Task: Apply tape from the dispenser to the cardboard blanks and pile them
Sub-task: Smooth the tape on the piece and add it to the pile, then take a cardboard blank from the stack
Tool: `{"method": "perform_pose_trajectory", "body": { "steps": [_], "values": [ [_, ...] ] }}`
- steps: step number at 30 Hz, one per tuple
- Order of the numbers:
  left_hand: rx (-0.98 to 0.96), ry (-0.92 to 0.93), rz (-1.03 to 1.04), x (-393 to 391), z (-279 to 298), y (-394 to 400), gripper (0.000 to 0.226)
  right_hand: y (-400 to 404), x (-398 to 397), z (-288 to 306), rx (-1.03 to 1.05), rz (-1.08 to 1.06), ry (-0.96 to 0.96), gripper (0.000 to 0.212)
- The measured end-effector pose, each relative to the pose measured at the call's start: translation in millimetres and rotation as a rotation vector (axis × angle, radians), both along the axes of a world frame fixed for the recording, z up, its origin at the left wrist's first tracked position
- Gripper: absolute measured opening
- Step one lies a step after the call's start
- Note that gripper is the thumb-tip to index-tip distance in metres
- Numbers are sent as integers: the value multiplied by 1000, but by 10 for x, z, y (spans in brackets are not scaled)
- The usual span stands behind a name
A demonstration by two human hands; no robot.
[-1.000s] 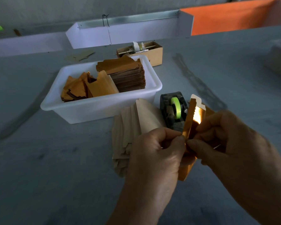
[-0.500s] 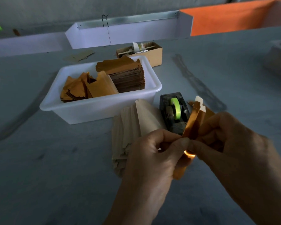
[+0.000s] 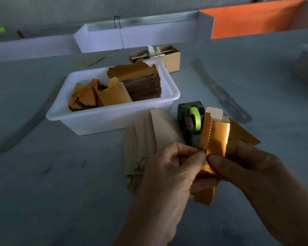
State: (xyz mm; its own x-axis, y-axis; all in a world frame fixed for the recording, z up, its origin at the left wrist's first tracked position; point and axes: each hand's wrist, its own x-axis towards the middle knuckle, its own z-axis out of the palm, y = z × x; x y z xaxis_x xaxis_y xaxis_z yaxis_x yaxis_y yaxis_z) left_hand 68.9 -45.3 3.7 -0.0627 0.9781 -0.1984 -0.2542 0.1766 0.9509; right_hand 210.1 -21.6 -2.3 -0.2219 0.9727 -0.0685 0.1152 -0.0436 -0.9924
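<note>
Both hands up over the grey table (image 3: 43,192), working one folded orange cardboard blank (image 3: 215,139). Left hand (image 3: 169,174): fingers curled, thumb and forefinger pinching the blank's left flap near its lower middle. Right hand (image 3: 252,174): thumb pressed on the blank's front right beside the left thumb, fingers wrapped behind it. So both hands closed on the same blank. Blank held roughly upright, tilted a little; pale tab at its top end, bright glare down the inner face, lower end sticking out below the hands.

Tape dispenser (image 3: 190,126), dark body, green tape roll (image 3: 196,119), stands on the table just behind the held blank, partly hidden by it. Left of the dispenser, touching or nearly so: fanned pile of pale taped blanks (image 3: 146,135) lying flat, near end hidden under the left hand.

White plastic tub (image 3: 89,121) behind the pile. Inside: neat tall stack of orange blanks (image 3: 140,80) at right, loose jumble of blanks (image 3: 94,96) at left.

Small open cardboard box (image 3: 169,61) behind the tub, contents unclear. White trough (image 3: 140,38) along the far edge; orange panel (image 3: 252,20) at far right.
</note>
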Motion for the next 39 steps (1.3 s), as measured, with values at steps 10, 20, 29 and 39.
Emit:
{"method": "perform_pose_trajectory", "body": {
  "steps": [10, 20, 29, 39],
  "values": [
    [122, 461, 22, -92, 10, 20, 17, 126, 182, 31, 114, -136, -38, 54],
    [-81, 1256, 293, -418, -133, 361, 49, 993, 614, -324, 152, -416, -758, 24],
    [-132, 705, 318, -661, -95, 318, 18, 903, 497, -401, 214, -461, -987, 31],
    [44, 153, 312, -609, 23, 71, 13, 132, 47, -20, 334, -379, -215, 29]
  ]
}}
